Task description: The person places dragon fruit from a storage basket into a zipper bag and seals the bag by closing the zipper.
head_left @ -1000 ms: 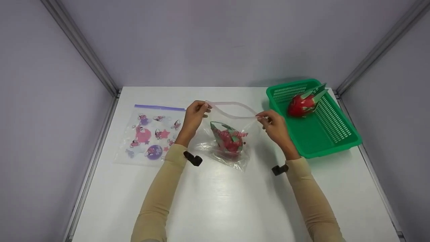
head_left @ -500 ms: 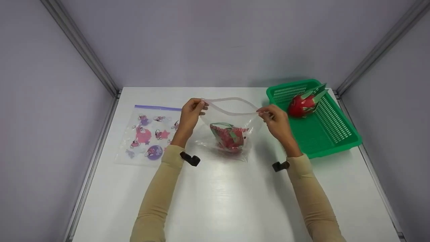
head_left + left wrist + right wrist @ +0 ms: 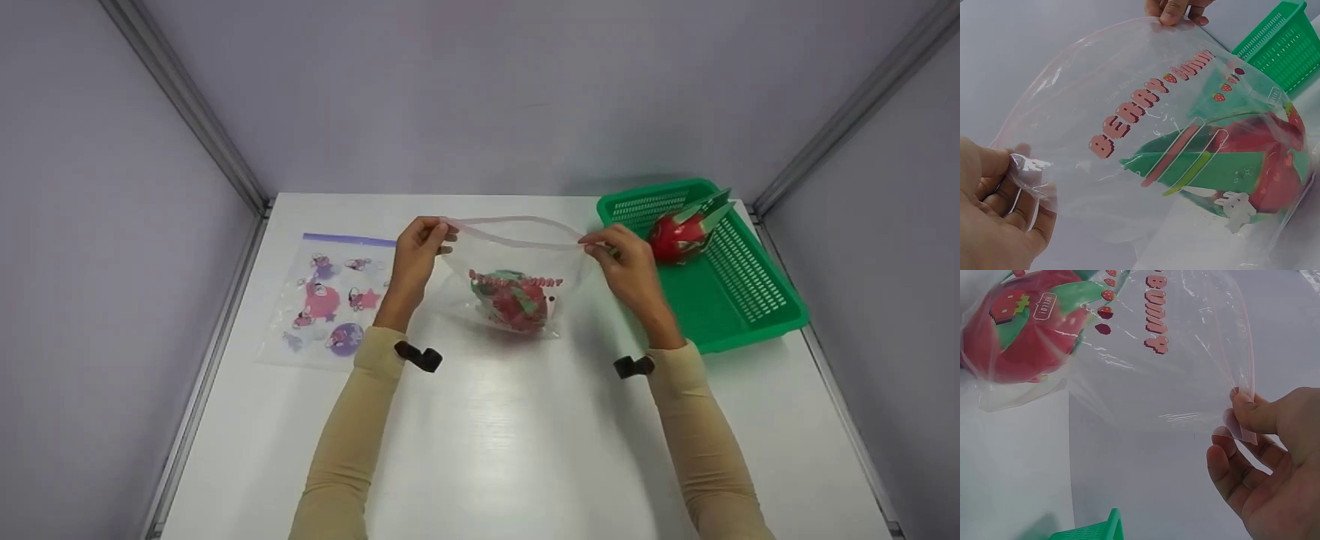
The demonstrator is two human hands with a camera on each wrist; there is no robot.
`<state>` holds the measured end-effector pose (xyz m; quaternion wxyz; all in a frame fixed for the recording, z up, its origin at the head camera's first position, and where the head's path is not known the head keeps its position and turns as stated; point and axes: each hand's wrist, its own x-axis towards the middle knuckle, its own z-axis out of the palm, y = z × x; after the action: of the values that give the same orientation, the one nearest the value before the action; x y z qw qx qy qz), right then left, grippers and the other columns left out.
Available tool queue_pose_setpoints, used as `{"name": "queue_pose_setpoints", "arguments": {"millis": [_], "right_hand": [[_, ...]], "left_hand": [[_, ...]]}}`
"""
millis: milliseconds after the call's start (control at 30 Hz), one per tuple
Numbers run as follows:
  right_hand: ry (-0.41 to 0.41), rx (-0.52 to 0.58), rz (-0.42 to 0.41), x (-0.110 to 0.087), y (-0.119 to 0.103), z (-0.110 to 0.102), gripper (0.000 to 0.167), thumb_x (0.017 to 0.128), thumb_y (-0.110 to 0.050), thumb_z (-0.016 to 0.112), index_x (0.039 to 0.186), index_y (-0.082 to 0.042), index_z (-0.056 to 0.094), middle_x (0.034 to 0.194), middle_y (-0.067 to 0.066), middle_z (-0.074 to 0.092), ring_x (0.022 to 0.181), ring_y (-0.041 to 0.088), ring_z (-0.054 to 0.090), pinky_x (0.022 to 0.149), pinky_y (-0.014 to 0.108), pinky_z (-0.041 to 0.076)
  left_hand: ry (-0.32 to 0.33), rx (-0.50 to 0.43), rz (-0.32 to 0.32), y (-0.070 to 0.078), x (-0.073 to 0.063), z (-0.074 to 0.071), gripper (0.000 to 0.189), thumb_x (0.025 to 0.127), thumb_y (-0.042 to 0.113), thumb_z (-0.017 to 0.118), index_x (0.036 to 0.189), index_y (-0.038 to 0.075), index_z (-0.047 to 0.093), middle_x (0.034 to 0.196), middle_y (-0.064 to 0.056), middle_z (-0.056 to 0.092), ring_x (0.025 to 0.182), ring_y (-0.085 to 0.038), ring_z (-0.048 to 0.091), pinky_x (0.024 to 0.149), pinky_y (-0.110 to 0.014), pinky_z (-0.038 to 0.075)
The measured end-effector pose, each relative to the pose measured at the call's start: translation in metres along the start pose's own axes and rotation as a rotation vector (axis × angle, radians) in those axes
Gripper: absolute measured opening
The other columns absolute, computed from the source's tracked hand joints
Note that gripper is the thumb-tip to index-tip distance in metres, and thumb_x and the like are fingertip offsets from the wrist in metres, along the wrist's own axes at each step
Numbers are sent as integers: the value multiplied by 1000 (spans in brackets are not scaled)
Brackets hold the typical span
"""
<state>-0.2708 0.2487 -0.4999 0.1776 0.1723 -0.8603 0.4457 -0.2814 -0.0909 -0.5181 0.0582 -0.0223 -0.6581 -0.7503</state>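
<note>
Head view: on the table (image 3: 484, 465), the basket (image 3: 709, 304) stands by the far right corner; a flat bag (image 3: 330, 304) lies short of the left edge. A clear bag (image 3: 517, 259), mouth parted, is pinched by left hand (image 3: 418, 259) and right hand (image 3: 630, 266), fruit (image 3: 519, 306) inside. Lettering (image 3: 1123, 118): "BERRY BUNNY"; bubble (image 3: 1045, 306): "HELLO!"

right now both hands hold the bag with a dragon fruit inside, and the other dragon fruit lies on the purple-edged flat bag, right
No: the head view shows the other dragon fruit in the green basket, not on the flat bag; the rest stands.
</note>
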Motion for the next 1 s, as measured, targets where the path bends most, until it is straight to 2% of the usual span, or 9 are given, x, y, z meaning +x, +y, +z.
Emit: {"name": "queue_pose_setpoints", "arguments": {"millis": [167,367,533,667,1000], "right_hand": [[6,-24,-19,2,-2,-4,11,100,0,71,104,-3,81,105,15,76,95,19,63,82,13,44],[10,-35,-49,6,-5,-10,15,100,4,69,104,-3,82,107,14,76,100,23,66,87,10,46],[-1,-39,-49,7,-6,-12,19,101,7,66,104,-4,82,107,14,75,101,19,66,89,10,47],[5,-28,-52,7,-6,-13,24,100,11,63,104,-3,82,106,15,75,95,18,64,82,10,48],[73,-17,-77,9,-8,-12,31,100,15,57,111,-4,80,108,17,74,92,22,65,85,10,48]], "left_hand": [[15,23,-11,0,-2,-5,16,112,14,56,118,4,66,114,-5,74,105,-14,69,93,-27,57],[24,18,14,0,-2,-7,14,110,13,59,114,3,69,107,-1,76,100,-13,69,89,-28,55],[23,10,23,-2,-3,-8,15,110,12,60,116,1,69,109,-4,76,100,-14,69,96,-30,56],[22,5,27,-3,-4,-9,15,109,11,60,117,1,69,111,-5,76,102,-15,71,103,-30,57],[-15,-44,80,-3,-6,-13,14,109,9,61,114,0,70,106,0,77,97,-14,73,94,-30,61]]}}
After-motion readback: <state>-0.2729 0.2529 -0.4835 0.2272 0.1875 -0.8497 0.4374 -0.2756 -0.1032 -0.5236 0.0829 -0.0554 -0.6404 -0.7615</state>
